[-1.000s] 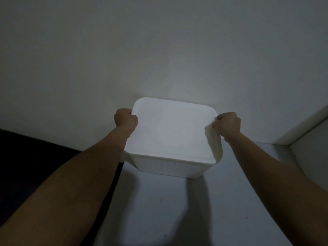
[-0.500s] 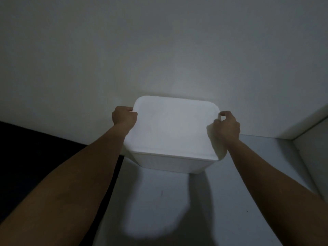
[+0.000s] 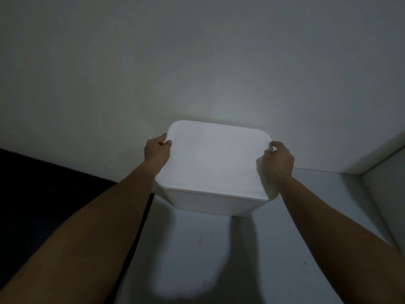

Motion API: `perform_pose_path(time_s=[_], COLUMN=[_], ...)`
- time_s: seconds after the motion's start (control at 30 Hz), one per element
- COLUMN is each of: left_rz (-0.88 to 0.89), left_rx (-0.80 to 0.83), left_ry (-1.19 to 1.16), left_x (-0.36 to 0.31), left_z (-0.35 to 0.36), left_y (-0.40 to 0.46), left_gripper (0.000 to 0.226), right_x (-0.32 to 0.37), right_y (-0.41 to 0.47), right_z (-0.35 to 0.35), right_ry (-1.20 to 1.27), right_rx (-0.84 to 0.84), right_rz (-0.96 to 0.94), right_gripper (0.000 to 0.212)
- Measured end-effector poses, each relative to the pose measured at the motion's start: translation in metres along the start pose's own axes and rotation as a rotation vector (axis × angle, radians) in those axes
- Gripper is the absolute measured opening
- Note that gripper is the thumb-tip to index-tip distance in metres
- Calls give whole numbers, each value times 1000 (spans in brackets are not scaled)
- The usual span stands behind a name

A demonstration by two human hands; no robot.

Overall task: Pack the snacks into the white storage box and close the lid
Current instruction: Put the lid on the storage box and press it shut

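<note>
The white storage box [image 3: 215, 202] stands on a pale grey surface [image 3: 197, 249], far from the camera and up against the off-white wall [image 3: 197, 62]. Its lid [image 3: 215, 159] lies flat across the top, edges lining up with the box rim on the near side, so the closing step looks done or nearly so. No snacks are in view anywhere; if they are packed, they are hidden under the lid, and that cannot be checked from here. What seems left is at most a final press or check of the lid seating, then letting go.

The left hand [image 3: 156, 151] sits at the lid's far-left edge, fingers curled, with the thumb tip resting on the lid's rim. The right hand [image 3: 279, 157] is at the right edge, fingers loosely curled with the fingertips touching the lid's rim near its far-right corner. Whether either hand is truly pinching the rim or only resting on it cannot be told.

Compared with a second ago, both hands have loosened: they were tight fists clamped at the lid's sides, and now the fingers are partly unfolded, the right hand opening first. The box and lid sit in the same spot against the wall, with no visible shift. A dark area [image 3: 54, 183] lies to the left of the surface.
</note>
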State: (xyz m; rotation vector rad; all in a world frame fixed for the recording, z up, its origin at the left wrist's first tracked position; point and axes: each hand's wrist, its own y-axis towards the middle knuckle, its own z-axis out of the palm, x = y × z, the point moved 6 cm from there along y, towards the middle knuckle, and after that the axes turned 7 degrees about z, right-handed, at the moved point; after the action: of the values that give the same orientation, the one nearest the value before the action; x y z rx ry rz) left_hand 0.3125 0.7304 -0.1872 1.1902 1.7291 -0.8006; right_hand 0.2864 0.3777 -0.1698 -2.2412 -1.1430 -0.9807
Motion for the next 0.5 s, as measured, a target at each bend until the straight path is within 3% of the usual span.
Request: perform_pose_path(time_s=[0.2, 0.4, 0.5], left_rz=[92, 190, 381], left_rx=[14, -133, -136], left_ry=[156, 303, 402], left_x=[0, -4, -17], left_z=[7, 4, 6], left_y=[-2, -13, -28], left_gripper=[46, 45, 37], right_x=[-3, 4, 7], right_y=[-3, -10, -22], right_z=[7, 8, 12], right_ry=[-49, -162, -439], right_rx=[86, 88, 65], right_rz=[37, -44, -144], right_gripper=[28, 27, 36])
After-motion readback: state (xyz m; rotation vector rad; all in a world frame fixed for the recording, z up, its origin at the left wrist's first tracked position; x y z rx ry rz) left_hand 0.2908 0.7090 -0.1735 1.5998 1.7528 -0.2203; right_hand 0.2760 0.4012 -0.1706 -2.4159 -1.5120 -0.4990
